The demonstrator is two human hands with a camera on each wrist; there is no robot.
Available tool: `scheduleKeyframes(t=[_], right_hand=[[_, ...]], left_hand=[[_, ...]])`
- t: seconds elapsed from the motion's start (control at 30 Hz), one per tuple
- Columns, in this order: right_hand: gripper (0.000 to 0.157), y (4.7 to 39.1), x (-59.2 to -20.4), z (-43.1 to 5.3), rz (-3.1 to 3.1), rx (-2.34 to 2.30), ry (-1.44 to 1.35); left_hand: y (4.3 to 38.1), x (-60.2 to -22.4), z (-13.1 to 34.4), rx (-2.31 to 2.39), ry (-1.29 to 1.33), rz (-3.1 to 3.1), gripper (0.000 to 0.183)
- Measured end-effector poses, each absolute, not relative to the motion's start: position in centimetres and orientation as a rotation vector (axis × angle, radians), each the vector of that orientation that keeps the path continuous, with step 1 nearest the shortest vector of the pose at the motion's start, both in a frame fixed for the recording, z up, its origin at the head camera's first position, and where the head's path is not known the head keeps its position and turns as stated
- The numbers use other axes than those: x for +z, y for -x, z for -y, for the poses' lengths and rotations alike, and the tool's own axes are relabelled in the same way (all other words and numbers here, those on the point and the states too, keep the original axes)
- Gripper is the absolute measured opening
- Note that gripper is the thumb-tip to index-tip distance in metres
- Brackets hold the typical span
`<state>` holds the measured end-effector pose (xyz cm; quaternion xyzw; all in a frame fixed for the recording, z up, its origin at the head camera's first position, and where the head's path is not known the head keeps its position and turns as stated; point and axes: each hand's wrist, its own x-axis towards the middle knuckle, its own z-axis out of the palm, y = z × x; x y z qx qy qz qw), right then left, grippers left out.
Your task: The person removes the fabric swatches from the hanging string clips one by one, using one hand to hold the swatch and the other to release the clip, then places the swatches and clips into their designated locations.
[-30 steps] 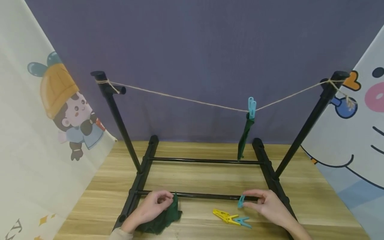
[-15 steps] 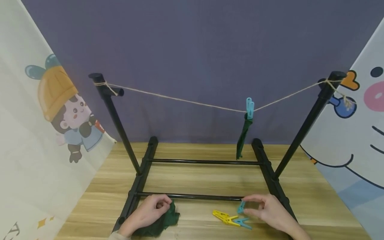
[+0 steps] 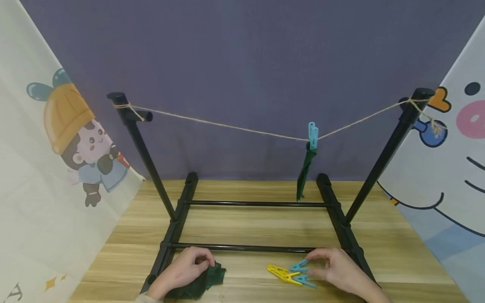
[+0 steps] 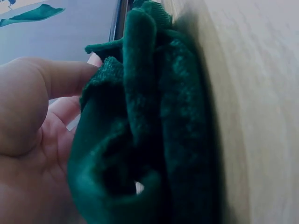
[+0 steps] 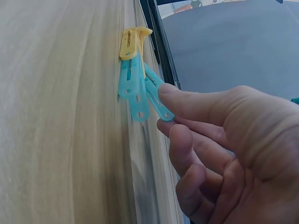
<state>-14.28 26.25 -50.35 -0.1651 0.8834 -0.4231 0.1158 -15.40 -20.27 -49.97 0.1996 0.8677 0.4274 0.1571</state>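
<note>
My left hand (image 3: 185,269) pinches a dark green velvety cloth (image 3: 216,275) at the table's front left. In the left wrist view, thumb and fingers are at the upper edge of the folded cloth (image 4: 140,93). On the right, my right hand (image 3: 335,269) pinches a light blue clothespin (image 3: 298,265) by its handle end between thumb and fingertips. That clothespin is right beside a small group on the table: yellow clothespins (image 3: 282,273) and another light blue one (image 3: 306,280). The right wrist view shows the thumb against the pinched clothespin (image 5: 161,105).
A black tube rack (image 3: 250,248) stands on the wooden table (image 3: 242,227). A string (image 3: 219,124) sags between its two posts. From it hangs a narrow green cloth (image 3: 305,174), clipped by a light blue clothespin (image 3: 313,135). A dark panel (image 3: 242,63) rises behind.
My right hand has lowered its blue clothespin and brought it left beside the others. My left hand has sunk slightly, and the raised corner of green cloth has come down.
</note>
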Motion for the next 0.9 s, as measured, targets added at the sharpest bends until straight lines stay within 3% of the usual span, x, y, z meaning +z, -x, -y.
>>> scheduleKeyframes(t=[0.9], right_hand=[[0.032, 14.4, -49.1, -25.5, -2.585, -1.226, 0.491]], left_hand=[[14.9, -48.3, 20.9, 1.113, -0.502, -2.621, 0.018]])
